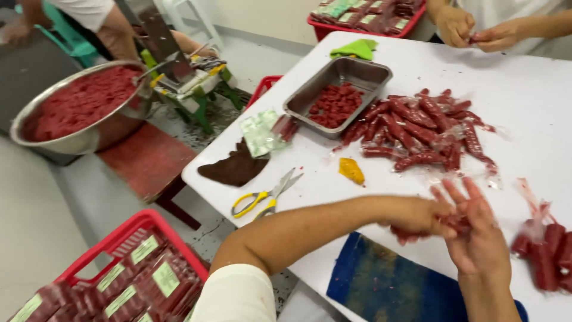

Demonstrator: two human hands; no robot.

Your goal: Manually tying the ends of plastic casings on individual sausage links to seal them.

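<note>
My left hand (417, 216) and my right hand (476, 232) meet over the white table (524, 101), both closed around a red sausage in clear wrap (456, 222); motion blur hides the exact grip. A pile of wrapped red sausages (420, 131) lies just beyond my hands. More wrapped sausages (545, 250) lie at the right edge. Under my forearms sits a blue cloth (387, 286).
A metal tray (357, 74) holds red pieces. Yellow-handled scissors (265, 197), a yellow lump (351, 171), a brown cloth (233, 169) and a green cloth (356, 49) lie on the table. Red crates (134, 235) hold packs. A steel bowl (80, 140) of red mince stands left. Another person's hands (476, 33) work opposite.
</note>
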